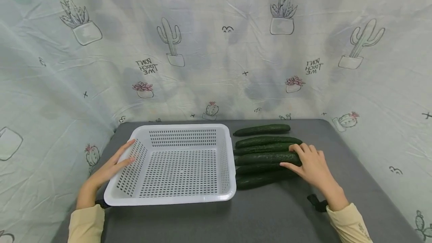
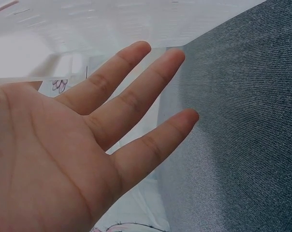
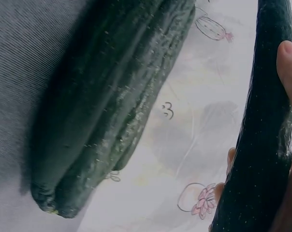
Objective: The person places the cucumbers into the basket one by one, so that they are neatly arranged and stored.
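Observation:
A white perforated plastic basket (image 1: 179, 175) stands on the grey table, with bare slots showing across its floor. My left hand (image 1: 114, 166) rests over its left rim, thumb and index finger inside the wall. In the left wrist view the other fingers (image 2: 136, 104) extend straight and spread outside the basket, touching nothing visible. My right hand (image 1: 312, 164) grips the right end of a dark green cucumber (image 1: 266, 158), thumb on the near side and fingers on the far side. In the right wrist view, this cucumber (image 3: 259, 130) is apart from the others.
Several more cucumbers (image 1: 260, 179) lie side by side just right of the basket, roughly parallel. One cucumber (image 1: 262, 129) lies a little apart at the back. A cactus-print curtain (image 1: 209, 48) hangs behind and beside the grey table (image 1: 263, 220).

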A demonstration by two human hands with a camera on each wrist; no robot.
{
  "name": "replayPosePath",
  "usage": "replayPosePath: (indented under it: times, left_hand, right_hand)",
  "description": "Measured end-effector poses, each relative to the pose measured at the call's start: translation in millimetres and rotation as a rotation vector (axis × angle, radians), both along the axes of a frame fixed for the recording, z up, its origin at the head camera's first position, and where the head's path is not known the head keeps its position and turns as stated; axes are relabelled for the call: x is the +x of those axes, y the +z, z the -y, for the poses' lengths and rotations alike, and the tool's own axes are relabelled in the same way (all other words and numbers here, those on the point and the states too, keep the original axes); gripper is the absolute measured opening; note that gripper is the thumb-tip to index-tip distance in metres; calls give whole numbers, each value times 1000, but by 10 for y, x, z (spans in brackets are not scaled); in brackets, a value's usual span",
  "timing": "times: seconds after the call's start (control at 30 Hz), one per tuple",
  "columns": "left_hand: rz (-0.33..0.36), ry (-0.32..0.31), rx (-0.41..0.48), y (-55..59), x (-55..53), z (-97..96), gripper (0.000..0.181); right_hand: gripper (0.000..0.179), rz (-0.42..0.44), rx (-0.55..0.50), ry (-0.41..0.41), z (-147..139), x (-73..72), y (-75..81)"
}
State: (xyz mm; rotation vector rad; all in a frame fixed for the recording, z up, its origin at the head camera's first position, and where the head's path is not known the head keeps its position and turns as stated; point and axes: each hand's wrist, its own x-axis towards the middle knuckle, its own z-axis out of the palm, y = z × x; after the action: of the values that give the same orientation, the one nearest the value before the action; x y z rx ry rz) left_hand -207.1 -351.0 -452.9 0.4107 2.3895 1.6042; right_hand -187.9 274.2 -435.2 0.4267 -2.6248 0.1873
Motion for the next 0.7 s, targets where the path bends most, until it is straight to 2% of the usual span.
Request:
replayPosePath:
  times: [0.3, 0.7]
  left_hand:
    - [36, 22, 0, 14, 6, -13, 68]
    - [18, 9, 14, 11, 17, 2, 70]
  right_hand:
    - [57, -53, -4, -21, 33, -87, 173]
    - [59, 84, -37, -46, 265, -191, 349]
